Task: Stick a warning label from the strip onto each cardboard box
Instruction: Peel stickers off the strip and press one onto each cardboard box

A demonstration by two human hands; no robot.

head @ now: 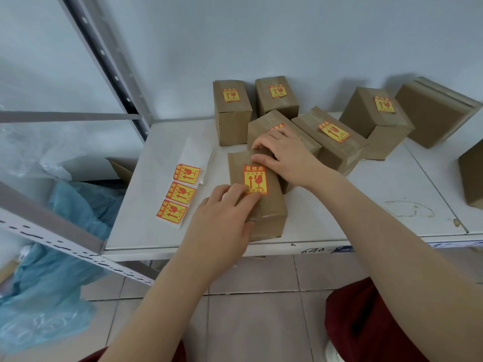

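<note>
white tabletop (326,212) against pale wall, carrying taped cardboard boxes, several already labelled. nearest box (269,205) at front edge: left hand (222,223) flat on its near end, fingers pressing warning label (255,178); right hand (285,152) flat on far end. label strip (180,190), three remaining, just left of box.

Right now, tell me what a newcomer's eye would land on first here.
First, the bright yellow-and-red warning label on the nearest cardboard box at the table's front edge, with the left hand pressing its lower edge and the right hand steadying the far end. Next, the strip with three unused labels, lying just left of that box.
</note>
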